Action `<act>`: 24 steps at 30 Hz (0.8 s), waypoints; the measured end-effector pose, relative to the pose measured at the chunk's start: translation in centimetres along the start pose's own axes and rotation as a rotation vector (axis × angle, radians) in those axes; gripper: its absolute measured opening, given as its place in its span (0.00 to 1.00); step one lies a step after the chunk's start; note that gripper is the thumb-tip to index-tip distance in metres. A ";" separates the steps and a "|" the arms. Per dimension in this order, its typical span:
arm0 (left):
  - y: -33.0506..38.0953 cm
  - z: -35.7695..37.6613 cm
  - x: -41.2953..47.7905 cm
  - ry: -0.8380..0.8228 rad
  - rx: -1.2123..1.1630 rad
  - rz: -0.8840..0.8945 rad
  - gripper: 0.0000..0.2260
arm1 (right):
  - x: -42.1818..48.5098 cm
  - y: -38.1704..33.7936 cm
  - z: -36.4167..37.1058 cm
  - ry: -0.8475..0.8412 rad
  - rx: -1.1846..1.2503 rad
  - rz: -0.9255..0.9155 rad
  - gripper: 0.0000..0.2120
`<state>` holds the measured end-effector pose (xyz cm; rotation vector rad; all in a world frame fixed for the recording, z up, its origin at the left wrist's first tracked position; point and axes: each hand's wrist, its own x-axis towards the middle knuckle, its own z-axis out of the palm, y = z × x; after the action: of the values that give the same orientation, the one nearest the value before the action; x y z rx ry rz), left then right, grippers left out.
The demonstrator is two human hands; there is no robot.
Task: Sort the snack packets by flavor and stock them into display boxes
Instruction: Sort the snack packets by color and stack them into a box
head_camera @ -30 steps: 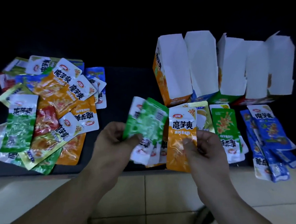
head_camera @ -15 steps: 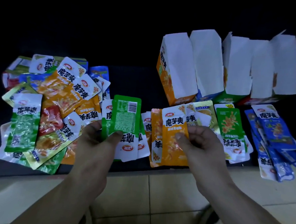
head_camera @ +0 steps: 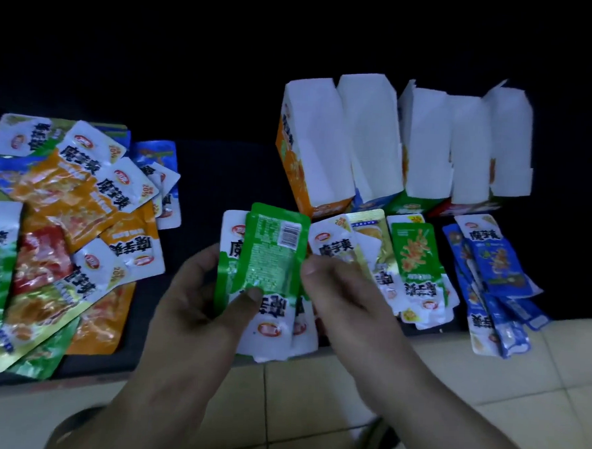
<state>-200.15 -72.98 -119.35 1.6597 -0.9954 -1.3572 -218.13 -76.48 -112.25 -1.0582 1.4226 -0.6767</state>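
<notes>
My left hand [head_camera: 205, 302] grips a fanned stack of green packets [head_camera: 269, 253], the top one showing its back with a barcode. My right hand [head_camera: 342, 295] has its thumb on the right edge of the same stack, and its fingers are hidden behind. Several display boxes stand behind with white flaps up: orange [head_camera: 300, 180], blue [head_camera: 371, 198], green [head_camera: 410, 205] and red [head_camera: 460, 208]. In front of them lie sorted piles: orange and yellow packets [head_camera: 334, 243], green packets [head_camera: 418, 261] and blue packets [head_camera: 498, 269].
A mixed heap of unsorted packets [head_camera: 68, 226] covers the left of the black table [head_camera: 218, 182]. The table's front edge runs just below my hands, with a pale tiled floor [head_camera: 313, 397] beneath. The background is dark.
My right hand no longer holds up the orange packet, which now lies by the orange box. That hand has moved left to the green stack. My left hand raised the stack slightly.
</notes>
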 end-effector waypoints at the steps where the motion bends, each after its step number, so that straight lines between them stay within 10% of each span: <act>1: 0.9 1.1 -0.3 -0.047 -0.005 0.018 0.29 | -0.3 0.5 -0.2 -0.053 0.041 0.018 0.04; 10: 7.0 9.4 -1.0 -0.355 0.044 -0.063 0.31 | -0.9 2.8 -9.1 0.298 0.189 0.072 0.22; 24: 5.6 12.0 -1.4 -0.180 0.086 0.015 0.21 | 4.4 8.1 -17.7 0.654 -0.761 -0.145 0.22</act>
<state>-212.76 -74.97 -115.46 1.6106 -1.1825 -1.4922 -236.65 -80.10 -118.64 -1.6245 2.2895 -0.6198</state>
